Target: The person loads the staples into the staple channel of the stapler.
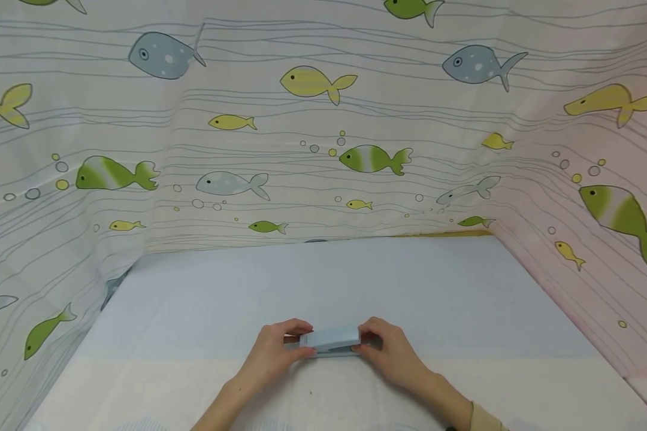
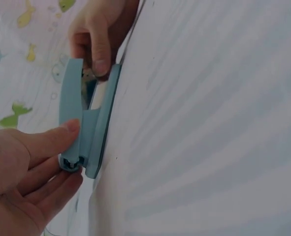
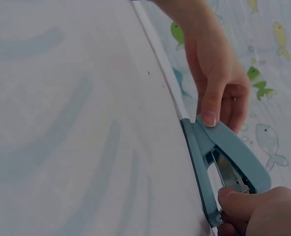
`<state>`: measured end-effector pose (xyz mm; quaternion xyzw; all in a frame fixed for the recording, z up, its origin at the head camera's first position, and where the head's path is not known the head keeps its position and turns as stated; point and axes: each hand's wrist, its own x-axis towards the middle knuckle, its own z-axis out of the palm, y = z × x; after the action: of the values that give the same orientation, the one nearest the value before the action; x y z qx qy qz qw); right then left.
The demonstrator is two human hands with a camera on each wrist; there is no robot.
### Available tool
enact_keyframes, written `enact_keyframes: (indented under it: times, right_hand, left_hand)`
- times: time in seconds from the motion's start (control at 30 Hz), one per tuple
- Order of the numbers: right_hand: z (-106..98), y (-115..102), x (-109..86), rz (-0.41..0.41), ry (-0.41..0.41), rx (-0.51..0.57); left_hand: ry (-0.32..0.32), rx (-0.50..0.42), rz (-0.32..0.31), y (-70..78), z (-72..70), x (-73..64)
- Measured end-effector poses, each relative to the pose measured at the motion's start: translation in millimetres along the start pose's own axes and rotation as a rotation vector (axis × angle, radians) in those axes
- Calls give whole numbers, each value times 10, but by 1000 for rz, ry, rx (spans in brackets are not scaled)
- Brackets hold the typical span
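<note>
A light blue stapler [image 1: 333, 339] stands on the table, its top arm tilted up from its base [image 3: 197, 169] and a metal strip showing in the gap. At the hinge end, my left hand [image 1: 274, 348] grips it with the thumb on one side and fingers on the other. The right hand [image 1: 392, 354] holds the front end with curled fingers, its thumb low by the base. In the right wrist view, part of the right hand [image 3: 268, 211] hides the front tip of the base. Both hands touch the stapler at once.
The table [image 1: 323, 281] has a pale blue cover toward the back and a white part in front. A fish-patterned curtain [image 1: 280, 143] hangs behind it and along both sides.
</note>
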<state>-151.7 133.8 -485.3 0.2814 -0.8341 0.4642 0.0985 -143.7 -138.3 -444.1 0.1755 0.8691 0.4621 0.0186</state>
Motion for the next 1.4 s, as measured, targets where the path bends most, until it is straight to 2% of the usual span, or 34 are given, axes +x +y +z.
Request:
enact_keyframes:
  times: [0.27,0.57,1.2,1.4]
  right_hand:
    - [16,-4,-17,16,1,12]
    - [24,9,-27,-1,7,18]
    - [11,13,-21,-7,11,20]
    - [3,3,-43,21,-4,49]
  left_hand:
    - [-4,-10,-21,-20,-1,2]
    - [-14,-47,-58,-25,5,-19]
    - [-13,-16,-42,-10,-10,-9]
    - [-30,11,-30,-7,-45,-34]
